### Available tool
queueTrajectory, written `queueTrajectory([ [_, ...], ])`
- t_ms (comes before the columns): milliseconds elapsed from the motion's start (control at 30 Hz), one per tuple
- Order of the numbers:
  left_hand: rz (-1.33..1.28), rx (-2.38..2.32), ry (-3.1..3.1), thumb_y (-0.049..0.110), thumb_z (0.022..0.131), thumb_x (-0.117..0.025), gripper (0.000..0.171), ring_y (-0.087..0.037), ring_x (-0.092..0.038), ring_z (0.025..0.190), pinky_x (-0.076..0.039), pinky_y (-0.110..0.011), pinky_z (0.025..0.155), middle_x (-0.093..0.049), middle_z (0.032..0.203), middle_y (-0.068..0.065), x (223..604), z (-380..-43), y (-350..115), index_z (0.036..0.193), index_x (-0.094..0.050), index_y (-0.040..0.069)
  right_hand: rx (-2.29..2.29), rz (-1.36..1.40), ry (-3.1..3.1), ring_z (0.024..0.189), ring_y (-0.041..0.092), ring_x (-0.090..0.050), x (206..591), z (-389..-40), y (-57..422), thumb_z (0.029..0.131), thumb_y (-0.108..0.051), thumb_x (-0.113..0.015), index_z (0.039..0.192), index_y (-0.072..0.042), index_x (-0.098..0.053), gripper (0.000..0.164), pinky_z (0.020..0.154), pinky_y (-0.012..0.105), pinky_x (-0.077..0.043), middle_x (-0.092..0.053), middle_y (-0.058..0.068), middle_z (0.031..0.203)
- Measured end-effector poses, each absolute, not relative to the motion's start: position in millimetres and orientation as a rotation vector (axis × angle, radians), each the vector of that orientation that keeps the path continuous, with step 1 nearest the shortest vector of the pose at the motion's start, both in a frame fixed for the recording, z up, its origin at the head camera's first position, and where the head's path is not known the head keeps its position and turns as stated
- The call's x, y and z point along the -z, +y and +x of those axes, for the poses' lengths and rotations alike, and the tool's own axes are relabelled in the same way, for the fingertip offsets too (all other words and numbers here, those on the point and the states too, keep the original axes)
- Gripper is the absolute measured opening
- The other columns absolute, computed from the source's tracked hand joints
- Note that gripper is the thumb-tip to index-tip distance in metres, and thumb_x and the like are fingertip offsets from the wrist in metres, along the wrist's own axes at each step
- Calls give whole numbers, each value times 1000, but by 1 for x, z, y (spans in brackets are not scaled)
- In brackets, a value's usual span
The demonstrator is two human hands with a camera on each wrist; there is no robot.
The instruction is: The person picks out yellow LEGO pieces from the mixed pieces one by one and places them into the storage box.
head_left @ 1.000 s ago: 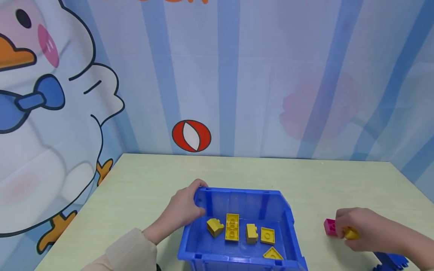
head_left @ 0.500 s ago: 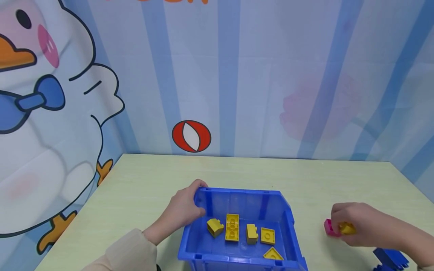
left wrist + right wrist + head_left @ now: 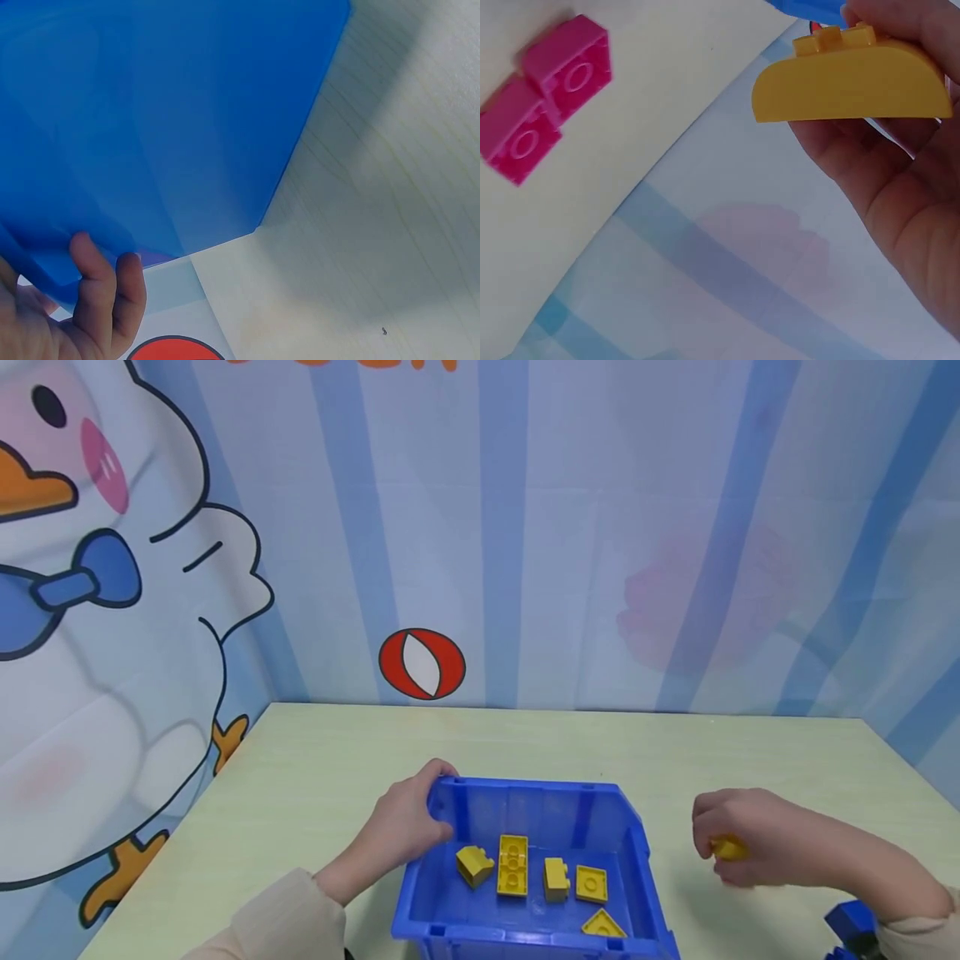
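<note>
My left hand (image 3: pixel 405 818) grips the far left corner of a blue plastic bin (image 3: pixel 532 787), thumb inside the rim; in the left wrist view, fingers press the outer wall. Inside the bin lie several yellow toy bricks (image 3: pixel 513 866), one of them a triangular piece (image 3: pixel 603 923). To the right of the bin, my right hand (image 3: pixel 768 839) pinches a yellow toy brick (image 3: pixel 847 84) above the table. That brick has rounded ends and studs on top, clearest in the right wrist view.
Two pink bricks (image 3: pixel 570 67) lie on the table in the right wrist view; the right hand hides them in the head view. Blue bricks (image 3: pixel 851 927) sit near the front right, partly behind the right forearm. A printed cloth (image 3: pixel 558 568) hangs behind the table (image 3: pixel 360 735).
My right hand has moved left and away from me, with the yellow brick in it, from over the pink bricks towards the bin. The left hand and bin have stayed in place.
</note>
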State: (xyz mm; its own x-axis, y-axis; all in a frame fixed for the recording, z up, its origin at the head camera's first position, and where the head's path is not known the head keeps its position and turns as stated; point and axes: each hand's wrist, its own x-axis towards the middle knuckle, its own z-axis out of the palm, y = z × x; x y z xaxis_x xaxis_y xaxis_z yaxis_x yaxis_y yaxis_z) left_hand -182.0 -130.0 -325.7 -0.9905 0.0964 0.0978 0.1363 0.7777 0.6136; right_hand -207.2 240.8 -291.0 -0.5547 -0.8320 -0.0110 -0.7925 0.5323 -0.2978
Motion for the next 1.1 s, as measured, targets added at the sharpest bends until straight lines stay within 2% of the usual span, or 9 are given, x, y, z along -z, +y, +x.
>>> queueTrajectory([
  [500,-180,1012,-2906,6,67,-64,47,-31,-57,87,-54,-47,64,-60,107,-14,328,-183,-131,110,-47,17,291,-1478,2552,70,2,-48,273,-208,191,70,-16,-69,77,-27,-61,15,60,24,-50,-50,-16,78],
  [833,-186,1003,-2907,5,67,-64,47,-30,-58,87,-54,-47,65,-60,106,-14,325,-183,-131,110,-47,17,278,-1502,2513,69,3,-46,273,-208,178,71,-12,-66,74,-23,-60,13,59,23,-48,-47,-15,74],
  [1100,-183,1007,-2908,5,67,-64,47,-31,-58,86,-54,-47,64,-60,106,-15,326,-182,-130,110,-47,16,288,-1586,2449,68,3,-45,274,-209,166,73,-14,-65,75,-25,-58,14,58,22,-47,-45,-15,73],
])
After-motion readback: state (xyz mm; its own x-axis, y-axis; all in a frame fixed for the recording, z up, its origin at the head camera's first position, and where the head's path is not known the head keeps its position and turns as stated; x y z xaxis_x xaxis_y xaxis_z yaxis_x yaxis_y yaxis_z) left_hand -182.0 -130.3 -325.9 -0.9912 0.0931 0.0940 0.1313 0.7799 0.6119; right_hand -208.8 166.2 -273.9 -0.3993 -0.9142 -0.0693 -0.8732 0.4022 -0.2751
